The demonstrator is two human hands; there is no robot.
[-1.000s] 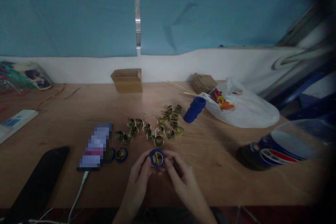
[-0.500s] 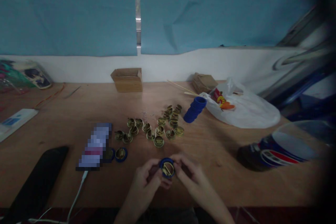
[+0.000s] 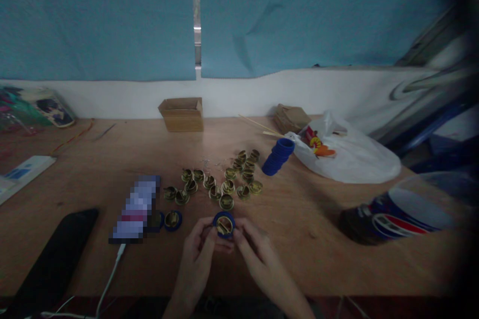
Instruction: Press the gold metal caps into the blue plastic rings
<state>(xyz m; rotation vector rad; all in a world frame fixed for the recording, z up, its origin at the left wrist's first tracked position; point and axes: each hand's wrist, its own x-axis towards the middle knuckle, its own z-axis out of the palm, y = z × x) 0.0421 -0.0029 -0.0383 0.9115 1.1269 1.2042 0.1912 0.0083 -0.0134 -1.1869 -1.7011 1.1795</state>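
Observation:
Between both hands, over the near part of the table, is a round gold-coloured metal piece with a bar across it, set in a blue ring (image 3: 224,225). My left hand (image 3: 200,244) is closed on its left edge, thumb in front and fingers behind. My right hand (image 3: 252,244) pinches the right edge of the same piece. Several similar gold-coloured round pieces (image 3: 226,202) lie just beyond the hands. To the left rests another one in a blue ring (image 3: 172,220). A leaning stack of blue rings (image 3: 278,157) stands farther back on the right.
On the left lie a phone (image 3: 136,207) with a white cable (image 3: 108,279) and a black flat object (image 3: 56,254). A cardboard box (image 3: 183,114) stands by the wall. A white plastic bag (image 3: 359,159) and a Pepsi-marked cup (image 3: 392,214) are on the right.
Both hands have moved slightly left and away from me, carrying the blue-ringed metal piece. It now faces up more squarely. The loose pieces and the ring stack have stayed put.

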